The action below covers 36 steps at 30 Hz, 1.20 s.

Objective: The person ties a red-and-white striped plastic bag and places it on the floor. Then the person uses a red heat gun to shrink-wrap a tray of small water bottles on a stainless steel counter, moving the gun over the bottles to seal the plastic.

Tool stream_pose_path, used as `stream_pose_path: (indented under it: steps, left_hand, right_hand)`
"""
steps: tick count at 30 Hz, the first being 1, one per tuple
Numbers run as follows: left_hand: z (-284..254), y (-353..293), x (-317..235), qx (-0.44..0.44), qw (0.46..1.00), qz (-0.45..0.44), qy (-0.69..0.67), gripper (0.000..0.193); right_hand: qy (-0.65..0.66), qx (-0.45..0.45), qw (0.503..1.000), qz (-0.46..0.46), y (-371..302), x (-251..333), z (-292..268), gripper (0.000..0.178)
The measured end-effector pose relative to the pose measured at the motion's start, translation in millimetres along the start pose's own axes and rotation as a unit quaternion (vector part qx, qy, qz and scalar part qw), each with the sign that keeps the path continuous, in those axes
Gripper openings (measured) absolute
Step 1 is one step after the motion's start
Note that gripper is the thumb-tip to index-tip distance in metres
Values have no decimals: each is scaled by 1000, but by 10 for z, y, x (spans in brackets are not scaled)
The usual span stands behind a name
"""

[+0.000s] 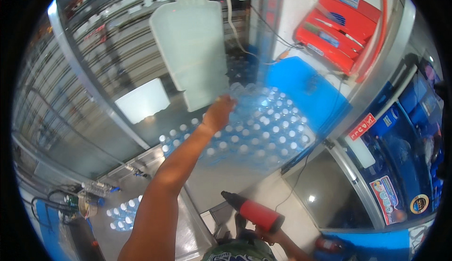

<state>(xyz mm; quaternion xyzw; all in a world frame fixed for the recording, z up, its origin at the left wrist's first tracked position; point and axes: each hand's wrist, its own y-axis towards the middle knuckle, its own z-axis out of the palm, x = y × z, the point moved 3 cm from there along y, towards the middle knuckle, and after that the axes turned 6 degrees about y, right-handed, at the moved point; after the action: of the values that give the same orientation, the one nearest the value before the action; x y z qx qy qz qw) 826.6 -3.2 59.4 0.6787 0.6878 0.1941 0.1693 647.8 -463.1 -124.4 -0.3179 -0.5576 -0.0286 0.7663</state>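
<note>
My left hand reaches over the table to the far side of a block of clear water bottles with white caps. Its fingers are closed beside the farthest bottles; what they grip, if anything, is too blurred to make out. Low in front of my body, my right hand grips a red heat gun. The black nozzle points up and left, toward the near side of the bottles but apart from them. A thin cord runs up from the gun to the right.
A smaller group of bottles stands on the steel counter at lower left. A blue board and an open red case are at far right. Behind the bottles is a window with a pale panel. A glass-door cabinet stands right.
</note>
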Motion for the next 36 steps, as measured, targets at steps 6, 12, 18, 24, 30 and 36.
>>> stream_pose_path:
  steps: [6,12,18,24,30,36]
  left_hand:
    - [-1419,-969,188,-207,932,-188,-228,32]
    - [-2350,-2648,166,-75,926,-260,-265,35]
    - [-2320,-4214,-190,92,909,-302,-274,36]
    - [-2125,-5028,-452,109,909,-289,-280,34]
    - [-2028,-5291,-518,115,923,-269,-251,33]
    - [-1930,-5279,-512,136,920,-348,-115,43]
  right_hand:
    - [-28,75,997,18,110,46,121,47]
    - [136,101,986,3,-32,179,576,33]
    - [179,131,975,2,-285,264,1215,39]
    - [166,145,974,59,-365,-7,1731,41]
    - [141,125,976,112,-465,-244,1899,40]
    - [114,133,981,88,-457,-399,1966,39]
